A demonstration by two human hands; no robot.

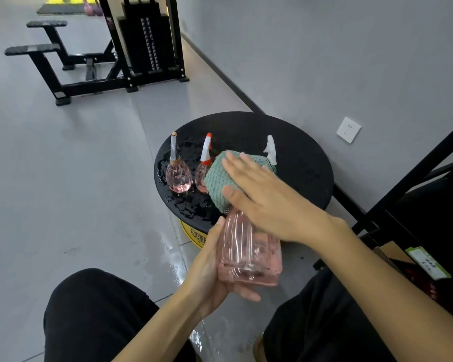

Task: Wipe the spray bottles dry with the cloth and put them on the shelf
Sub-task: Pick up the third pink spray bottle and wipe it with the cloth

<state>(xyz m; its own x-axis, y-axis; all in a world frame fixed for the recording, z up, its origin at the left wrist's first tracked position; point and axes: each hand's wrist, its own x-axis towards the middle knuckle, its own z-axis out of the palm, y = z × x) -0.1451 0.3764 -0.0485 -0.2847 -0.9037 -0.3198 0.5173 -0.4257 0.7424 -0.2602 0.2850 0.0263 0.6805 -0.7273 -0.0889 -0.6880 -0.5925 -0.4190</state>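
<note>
Left hand (209, 267): fingers curled round the base of the pink spray bottle (249, 252).
Right hand (270, 205): flat, with straight fingers pressing the green cloth (220, 178) onto the bottle's neck.
Bottle axis: base toward the person, white trigger head pointing away.
Between hands: bottle body.

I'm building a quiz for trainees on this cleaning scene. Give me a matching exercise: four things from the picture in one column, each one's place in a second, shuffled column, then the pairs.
1. green knitted cloth
2. large pink ribbed plastic spray bottle
3. small round pink bottle with red-and-white trigger
4. white wall socket

A. standing on the wet black round tabletop
B. on the grey wall
C. gripped in the left hand
D. under the flat fingers of the right hand

Pairs: 1-D, 2-C, 3-A, 4-B
</note>
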